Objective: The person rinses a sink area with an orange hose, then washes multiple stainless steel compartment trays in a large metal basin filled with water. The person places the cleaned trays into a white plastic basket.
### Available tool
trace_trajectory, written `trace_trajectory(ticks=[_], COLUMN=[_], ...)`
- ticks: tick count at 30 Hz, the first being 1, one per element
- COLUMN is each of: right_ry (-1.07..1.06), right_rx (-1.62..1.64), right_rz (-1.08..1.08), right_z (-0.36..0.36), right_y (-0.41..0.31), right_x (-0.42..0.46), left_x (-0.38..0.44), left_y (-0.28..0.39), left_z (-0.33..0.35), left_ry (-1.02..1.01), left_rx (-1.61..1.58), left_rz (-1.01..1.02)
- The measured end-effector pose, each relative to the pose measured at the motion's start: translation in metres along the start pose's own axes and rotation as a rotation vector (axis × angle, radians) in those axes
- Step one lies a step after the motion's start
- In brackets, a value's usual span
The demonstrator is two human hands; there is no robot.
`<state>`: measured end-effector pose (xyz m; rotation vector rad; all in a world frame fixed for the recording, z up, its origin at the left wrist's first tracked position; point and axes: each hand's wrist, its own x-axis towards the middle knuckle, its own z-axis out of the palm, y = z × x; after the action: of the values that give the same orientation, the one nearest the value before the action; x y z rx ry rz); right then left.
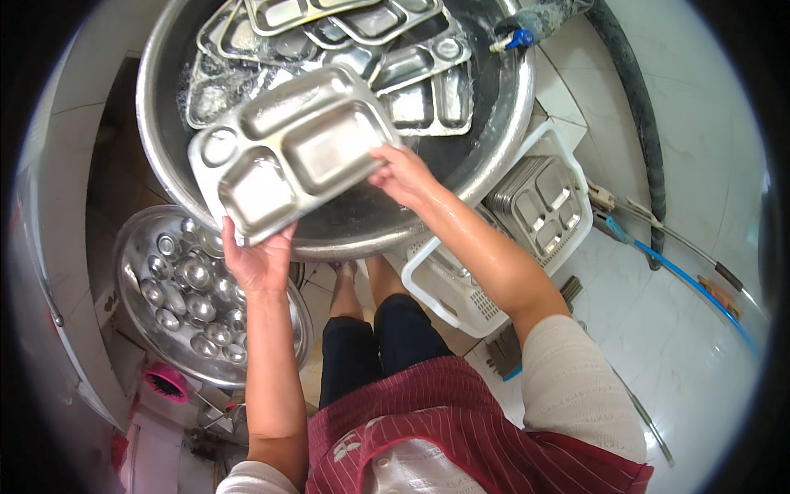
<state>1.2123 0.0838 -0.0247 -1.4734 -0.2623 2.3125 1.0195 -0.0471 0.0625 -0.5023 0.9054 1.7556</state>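
Note:
Both my hands hold a stainless steel compartment tray (287,141), tilted over a large round metal basin (494,160). My left hand (262,256) grips its near left corner, the thumb on the edge. At the tray's right end, my right hand (401,176) pinches the rim. Behind it in the basin lies a loose heap of similar compartment trays (407,105), wet and overlapping at odd angles. Water shows around the heap. The held tray hides part of the pile.
A white plastic basket (426,299) at the right holds a stack of compartment trays (543,210). Lower left, a wide metal bowl (139,315) carries several small metal bowls (200,307). A blue-handled tap (515,40) reaches the basin rim. Brushes and long handles lie right, near a dark hose (645,123).

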Motion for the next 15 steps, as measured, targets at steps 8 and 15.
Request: trace_trajectory(ticks=[8,15], right_ry=[0.134,0.629], right_rx=[-0.310,-0.157], right_rz=[-0.055,-0.258], right_z=[0.017,-0.021], right_y=[-0.028,-0.070], right_x=[0.055,0.165], left_x=[0.055,0.037], left_y=[-0.022,0.010], left_z=[-0.023,-0.052], left_ry=[0.235,0.325], left_rx=[0.346,0.723], left_rz=[0.139,0.216])
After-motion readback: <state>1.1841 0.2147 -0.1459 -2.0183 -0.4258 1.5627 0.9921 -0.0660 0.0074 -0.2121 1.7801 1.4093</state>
